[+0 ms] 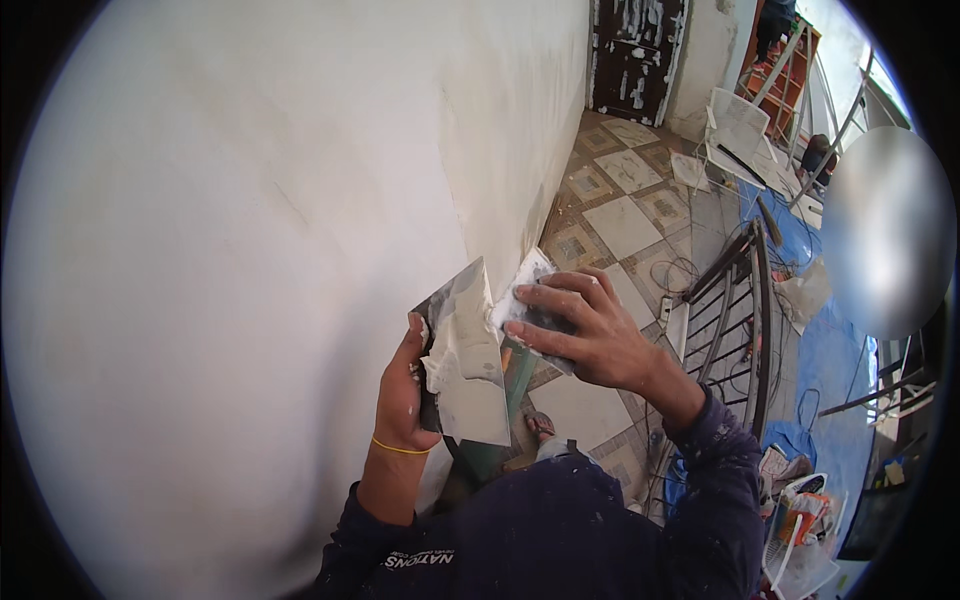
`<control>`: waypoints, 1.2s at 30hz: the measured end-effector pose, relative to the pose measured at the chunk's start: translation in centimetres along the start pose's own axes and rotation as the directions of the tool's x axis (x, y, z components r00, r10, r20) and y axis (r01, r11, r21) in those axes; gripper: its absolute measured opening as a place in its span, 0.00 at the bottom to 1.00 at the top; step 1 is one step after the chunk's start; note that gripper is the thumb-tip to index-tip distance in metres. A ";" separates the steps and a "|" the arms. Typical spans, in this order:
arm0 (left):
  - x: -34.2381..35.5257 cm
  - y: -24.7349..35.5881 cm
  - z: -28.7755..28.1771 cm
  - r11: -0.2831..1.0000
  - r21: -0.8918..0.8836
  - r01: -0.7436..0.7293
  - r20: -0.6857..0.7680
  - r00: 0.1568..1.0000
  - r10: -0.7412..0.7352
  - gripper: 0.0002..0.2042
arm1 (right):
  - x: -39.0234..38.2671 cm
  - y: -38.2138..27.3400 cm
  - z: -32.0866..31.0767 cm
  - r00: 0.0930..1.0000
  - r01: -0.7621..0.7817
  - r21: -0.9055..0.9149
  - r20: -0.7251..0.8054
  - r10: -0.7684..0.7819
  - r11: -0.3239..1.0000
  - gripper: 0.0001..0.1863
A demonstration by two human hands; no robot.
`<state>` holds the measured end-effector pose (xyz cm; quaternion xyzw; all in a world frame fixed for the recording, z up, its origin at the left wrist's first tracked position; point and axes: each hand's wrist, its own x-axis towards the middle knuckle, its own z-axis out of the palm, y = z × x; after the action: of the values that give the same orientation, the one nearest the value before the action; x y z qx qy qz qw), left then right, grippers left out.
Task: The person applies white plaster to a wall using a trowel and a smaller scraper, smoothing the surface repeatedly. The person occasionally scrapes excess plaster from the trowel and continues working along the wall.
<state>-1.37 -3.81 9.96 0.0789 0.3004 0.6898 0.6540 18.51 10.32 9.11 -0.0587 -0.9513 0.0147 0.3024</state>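
My left hand [402, 390], with a yellow band at its wrist, grips a wide flat plastering trowel [476, 412] by its near side. Across the blade lies a thick smear of off-white putty [462, 325]. Just right of it, my right hand [612, 332] is closed on a smaller dark putty blade [548, 318], its fingers spread over the back. White putty coats that blade's far and left edge, close to the trowel's right edge; whether the two touch I cannot tell. White specks dot both hands. Both tools are in front of my body, beside a pale wall [250, 230].
Below is a patterned tile floor [620, 222]. A dark metal railing [762, 330] stands at right, with cables near it. Farther off are a white chair [738, 120], a ladder [782, 65], blue sheeting [825, 375], a putty-spotted door [640, 55] and another person [818, 158].
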 end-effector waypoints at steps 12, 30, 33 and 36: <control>4.9 0.1 -3.6 -0.783 0.615 0.095 0.788 -0.072 0.611 0.11 | 0.1 -3.7 6.4 0.648 0.128 0.674 0.499 0.576 -0.728 0.19; 0.3 3.8 -8.9 -0.859 0.419 0.295 0.856 -0.444 0.265 0.24 | 4.6 -5.8 6.1 0.693 0.110 0.697 0.457 0.558 -0.708 0.18; 2.0 3.5 -8.4 -0.833 0.549 0.071 0.770 -0.429 0.471 0.27 | 5.1 -6.4 6.3 0.729 0.103 0.574 0.512 0.455 -0.812 0.18; 3.3 1.1 -6.7 -0.709 0.515 -0.481 0.695 -0.250 0.674 0.24 | 5.3 -6.9 6.4 0.716 0.084 0.514 0.565 0.411 -0.854 0.18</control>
<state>-6.12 -2.71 4.15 0.5164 0.4508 0.6279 -0.3685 9.76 4.12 7.37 -0.0784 -0.1459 0.9542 0.2492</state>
